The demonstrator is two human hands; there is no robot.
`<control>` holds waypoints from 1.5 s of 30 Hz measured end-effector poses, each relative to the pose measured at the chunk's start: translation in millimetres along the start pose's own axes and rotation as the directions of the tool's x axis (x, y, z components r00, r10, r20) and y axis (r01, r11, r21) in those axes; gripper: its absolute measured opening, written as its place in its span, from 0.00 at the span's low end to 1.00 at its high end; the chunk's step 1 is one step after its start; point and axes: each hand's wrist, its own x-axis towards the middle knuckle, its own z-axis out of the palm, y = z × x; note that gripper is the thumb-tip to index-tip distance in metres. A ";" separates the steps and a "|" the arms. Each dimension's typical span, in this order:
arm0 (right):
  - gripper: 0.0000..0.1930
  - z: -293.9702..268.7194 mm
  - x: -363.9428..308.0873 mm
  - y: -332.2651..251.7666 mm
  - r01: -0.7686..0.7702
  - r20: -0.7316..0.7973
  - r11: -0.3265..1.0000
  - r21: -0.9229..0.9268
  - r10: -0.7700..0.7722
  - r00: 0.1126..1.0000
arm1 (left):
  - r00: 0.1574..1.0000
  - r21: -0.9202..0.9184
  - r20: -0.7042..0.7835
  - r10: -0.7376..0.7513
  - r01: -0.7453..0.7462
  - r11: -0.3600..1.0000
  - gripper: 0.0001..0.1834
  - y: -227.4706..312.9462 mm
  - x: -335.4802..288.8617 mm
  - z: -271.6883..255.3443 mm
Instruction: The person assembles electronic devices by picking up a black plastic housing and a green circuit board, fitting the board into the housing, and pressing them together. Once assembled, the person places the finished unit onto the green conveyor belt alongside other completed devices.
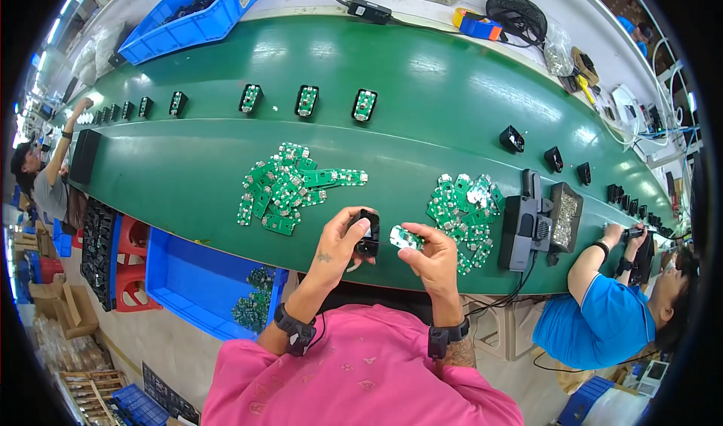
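My left hand (pixel 336 247) is closed around a small black plastic housing (pixel 368 234), held upright above the near edge of the green table. Beside it, my right hand (pixel 435 260) pinches a small circuit board (pixel 405 238) between thumb and fingers. The board is a short gap away from the housing. Loose green circuit boards lie in a heap (pixel 282 189) to the left and in a second heap (pixel 463 219) to the right. Farther back, black housings with boards in them stand in a row, one of them a filled housing (pixel 364 106) straight ahead.
Black housings (pixel 512 140) stand at the right. A black device (pixel 521 226) with cables adjoins a tray of small parts (pixel 565 219). A blue bin (pixel 169 271) holding boards is below left. One co-worker (pixel 602 313) sits right; another person (pixel 53 185) is far left.
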 end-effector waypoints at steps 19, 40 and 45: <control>0.21 4.4 1.9 28.1 0.054 0.060 0.984 0.167 -0.065 0.996 | 0.991 -0.136 0.113 -0.066 0.081 0.987 0.24 -1.0 2.9 5.6; 0.19 14.3 -5.7 42.2 0.243 -0.032 0.970 0.000 -0.243 0.970 | 0.980 -0.312 0.190 -0.064 0.122 0.942 0.25 -6.6 -2.5 5.7; 0.19 11.6 -3.7 32.7 0.283 0.029 0.914 -0.289 -0.288 0.957 | 0.975 0.034 0.215 0.050 -0.058 0.998 0.29 -8.1 -2.6 3.5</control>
